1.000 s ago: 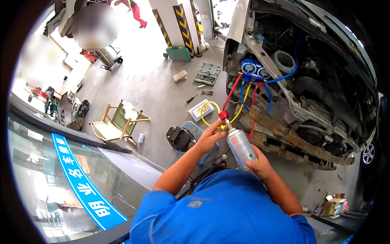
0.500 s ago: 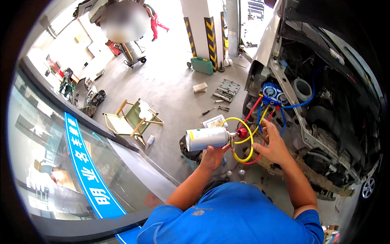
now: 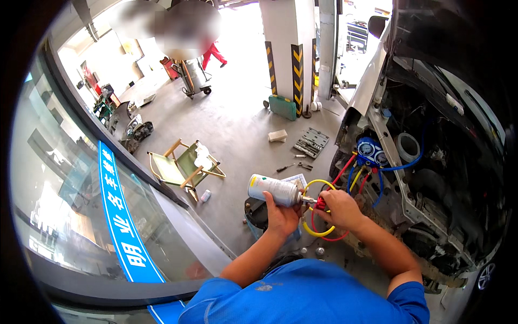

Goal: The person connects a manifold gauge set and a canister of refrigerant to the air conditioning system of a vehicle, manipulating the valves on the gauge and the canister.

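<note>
My left hand (image 3: 282,215) is closed around a white and silver spray-type can (image 3: 270,188), held sideways with its metal fitting pointing right. My right hand (image 3: 343,209) grips a red valve knob (image 3: 320,203) at that fitting. A looped yellow hose (image 3: 318,231) and a red hose hang by my hands. Beyond them, a blue twin-dial gauge manifold (image 3: 369,152) rests on the front of an open car, with red, yellow and blue hoses attached. A black part in a pale bin (image 3: 253,210) lies below my left hand, partly hidden.
A folding chair (image 3: 178,164), socket set (image 3: 310,142) and loose tools are on the floor. The open engine bay (image 3: 426,183) fills the right, a glass partition (image 3: 70,200) the left. A striped pillar (image 3: 286,54) stands behind; another person's red-clad legs (image 3: 216,54) show beside a wheeled machine.
The can has turned from upright-tilted to sideways in my left hand. My right hand left the can, opened, then closed on the red valve. The view has shifted toward the left.
</note>
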A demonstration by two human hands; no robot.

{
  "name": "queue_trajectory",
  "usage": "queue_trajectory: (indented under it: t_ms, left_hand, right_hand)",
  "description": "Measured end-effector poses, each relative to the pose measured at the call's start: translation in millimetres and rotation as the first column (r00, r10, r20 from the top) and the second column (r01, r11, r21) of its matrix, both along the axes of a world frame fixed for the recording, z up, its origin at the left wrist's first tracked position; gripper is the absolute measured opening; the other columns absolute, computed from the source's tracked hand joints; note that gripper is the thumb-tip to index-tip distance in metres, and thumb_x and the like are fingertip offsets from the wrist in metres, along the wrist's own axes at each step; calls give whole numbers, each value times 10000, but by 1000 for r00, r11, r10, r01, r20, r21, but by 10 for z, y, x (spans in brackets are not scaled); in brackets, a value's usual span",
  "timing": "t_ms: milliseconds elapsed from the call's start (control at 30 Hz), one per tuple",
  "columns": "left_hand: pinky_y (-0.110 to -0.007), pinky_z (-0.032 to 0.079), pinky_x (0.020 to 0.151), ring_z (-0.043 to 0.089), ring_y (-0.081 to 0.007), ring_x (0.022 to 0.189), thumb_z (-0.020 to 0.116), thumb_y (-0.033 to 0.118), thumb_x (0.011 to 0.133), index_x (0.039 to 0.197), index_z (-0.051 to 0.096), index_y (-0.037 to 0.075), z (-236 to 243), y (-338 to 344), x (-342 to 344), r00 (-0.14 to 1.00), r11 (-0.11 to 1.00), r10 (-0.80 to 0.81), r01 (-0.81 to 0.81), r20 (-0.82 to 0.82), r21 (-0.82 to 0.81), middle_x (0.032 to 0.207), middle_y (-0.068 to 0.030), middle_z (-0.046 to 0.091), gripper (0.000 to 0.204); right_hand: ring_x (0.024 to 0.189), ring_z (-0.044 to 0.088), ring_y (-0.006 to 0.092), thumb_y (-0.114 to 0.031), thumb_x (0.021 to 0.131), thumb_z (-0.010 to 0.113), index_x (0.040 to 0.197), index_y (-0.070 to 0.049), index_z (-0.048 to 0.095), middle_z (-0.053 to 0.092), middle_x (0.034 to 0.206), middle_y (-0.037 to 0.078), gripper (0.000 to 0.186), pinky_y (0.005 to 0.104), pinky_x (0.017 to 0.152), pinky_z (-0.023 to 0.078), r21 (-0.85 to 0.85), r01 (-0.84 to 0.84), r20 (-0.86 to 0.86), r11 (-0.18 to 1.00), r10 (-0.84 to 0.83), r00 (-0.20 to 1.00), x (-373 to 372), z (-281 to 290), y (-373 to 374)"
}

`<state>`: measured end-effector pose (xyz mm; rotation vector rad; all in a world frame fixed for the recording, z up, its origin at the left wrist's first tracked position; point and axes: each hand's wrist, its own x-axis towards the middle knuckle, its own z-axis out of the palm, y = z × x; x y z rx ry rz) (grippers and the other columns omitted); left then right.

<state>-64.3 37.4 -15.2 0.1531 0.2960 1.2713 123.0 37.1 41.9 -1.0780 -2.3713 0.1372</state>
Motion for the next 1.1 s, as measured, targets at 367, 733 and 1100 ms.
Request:
queue_trajectory:
  t_ms: [367, 733, 1100]
  left_hand:
    - [-397, 520, 733, 625, -260, 816, 522, 484, 842, 1167, 444, 73, -278, 22, -222, 987, 998, 45, -36, -154, 57, 985, -146, 608, 530]
    - [-398, 538, 641, 633, -266, 746, 454, 626, 810, 1139, 472, 90, -303, -65, 82, 964, 993, 117, -109, -239, 45, 997, -146, 606, 629]
    - [-389, 553, 623, 638, -275, 741, 467, 587, 818, 1141, 468, 71, -296, -185, 689, 946, 962, 226, -180, -231, 204, 998, -168, 604, 609]
  right_hand:
    - [521, 508, 235, -443, 873, 469, 801, -47, 542, 525, 598, 79, 409, 308, 504, 399, -742, -161, -533, 650, -427, 730, -437, -586, -204]
    - [531, 522, 154, -287, 908, 492, 813, -5, 535, 533, 620, 56, 300, 293, 503, 422, -637, -739, -564, 220, -787, 251, -181, -587, -296]
    - [638, 562, 197, -349, 866, 544, 1006, -38, 531, 608, 789, 87, 341, 336, 597, 443, -775, -550, -629, 310, -455, 630, 588, -805, -317]
